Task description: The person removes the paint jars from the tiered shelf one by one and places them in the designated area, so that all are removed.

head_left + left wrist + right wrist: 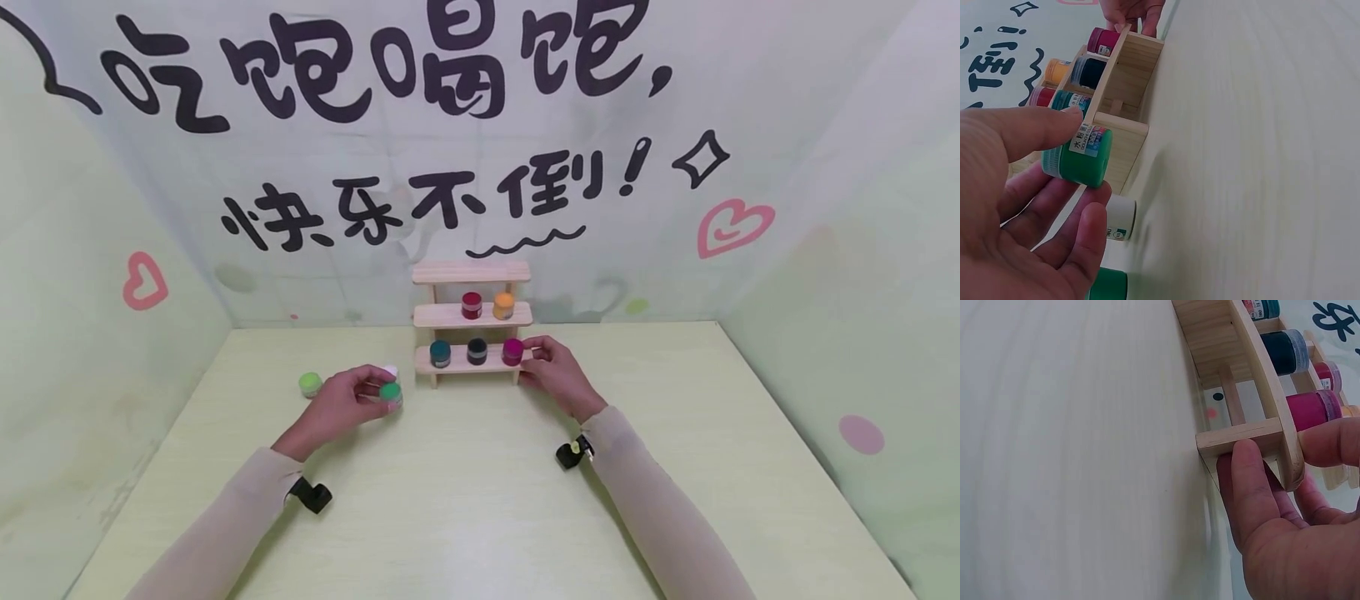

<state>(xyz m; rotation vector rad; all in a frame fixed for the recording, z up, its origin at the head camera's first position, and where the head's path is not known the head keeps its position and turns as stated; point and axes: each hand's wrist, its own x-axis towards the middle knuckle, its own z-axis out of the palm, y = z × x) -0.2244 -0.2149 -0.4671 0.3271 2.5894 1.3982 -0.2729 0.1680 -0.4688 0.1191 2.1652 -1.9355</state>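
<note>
My left hand pinches a green paint jar between thumb and fingers, left of a small three-tier wooden shelf. A white jar stands just behind the held one, mostly covered in the head view. My right hand grips the right end of the shelf's lowest tier, with its thumb close to the magenta jar and fingers under the board. On that tier also sit a teal jar and a dark jar. The middle tier bears a red jar and an orange jar.
A light green jar stands on the pale table, left of my left hand. Behind the shelf hangs a white cloth with dark lettering, and more cloth encloses both sides. Small black wrist cameras hang below both sleeves.
</note>
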